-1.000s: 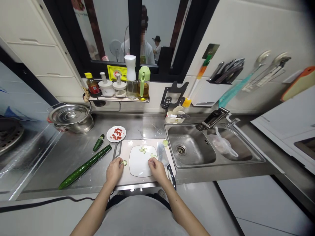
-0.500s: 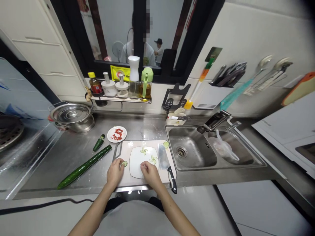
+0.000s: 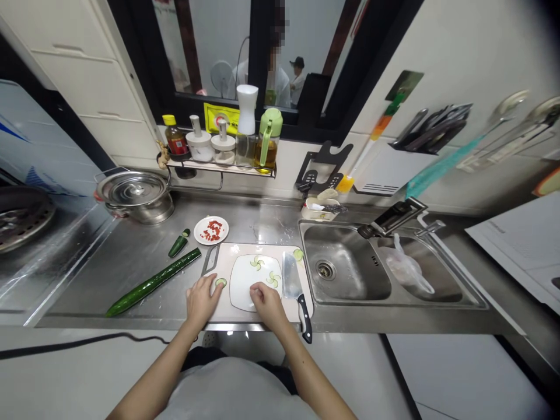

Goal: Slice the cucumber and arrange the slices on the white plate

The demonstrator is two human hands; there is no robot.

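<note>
My left hand [image 3: 202, 300] rests at the left side of the pale cutting board [image 3: 224, 312], fingers apart, next to a few cucumber slices [image 3: 220, 283]. Over the lower part of a square white plate [image 3: 242, 286], my right hand [image 3: 266, 303] has its fingers pinched together; anything between them is too small or hidden to make out. Two pinwheels of thin cucumber slices, one at the top [image 3: 257, 263] and one at the right [image 3: 273, 279], lie on the plate. A kitchen knife [image 3: 291, 278] lies to its right, black handle past the board's front edge.
A long cucumber [image 3: 153, 284], a shorter cucumber piece [image 3: 178, 245] and a small plate of chopped red pieces [image 3: 223, 232] are left of the board. Another cucumber piece [image 3: 298, 255] sits at its upper right corner. The double sink [image 3: 345, 300] is on the right, a lidded pot [image 3: 153, 210] back left.
My left fingers have come away from the cucumber slices on the board and spread apart. My right hand stays pinched over the plate. The view has shifted slightly.
</note>
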